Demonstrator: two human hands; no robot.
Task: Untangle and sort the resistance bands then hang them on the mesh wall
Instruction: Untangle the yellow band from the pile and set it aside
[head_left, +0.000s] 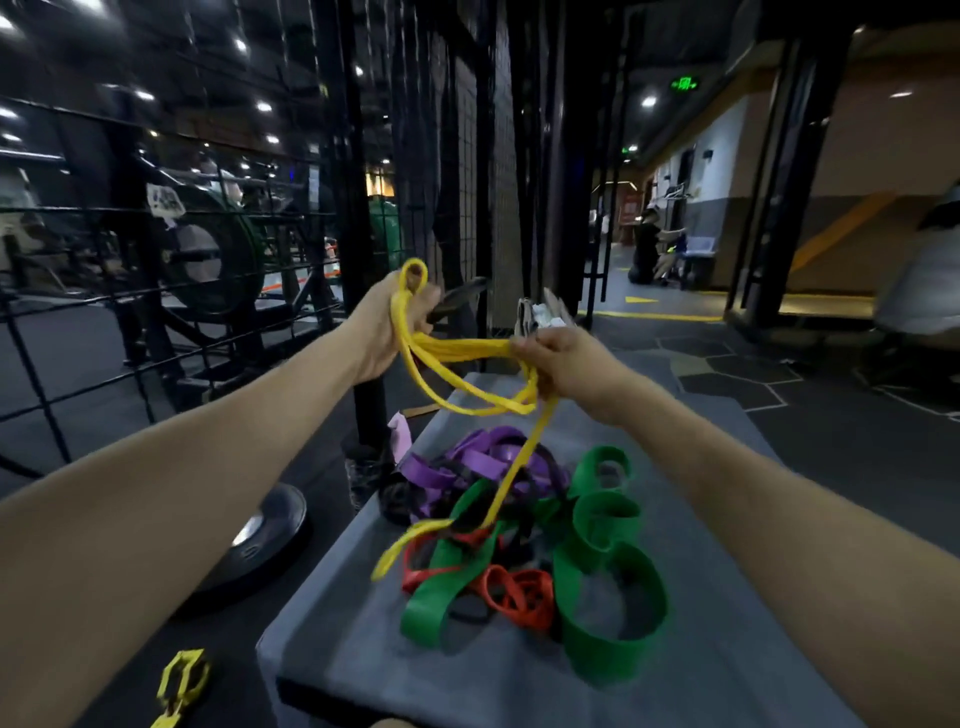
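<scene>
Item: yellow band, centre frame, gripped by your left hand and right hand; draw its trailing end clear of the pile.

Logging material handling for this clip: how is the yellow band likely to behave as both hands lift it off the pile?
Probably floppy: the yellow band sags in loose loops between the left hand and right hand. Likely light, since its tail dangles freely. It may snag, as that tail lies across the tangled pile.

Yellow band; green, purple, red bands
</scene>
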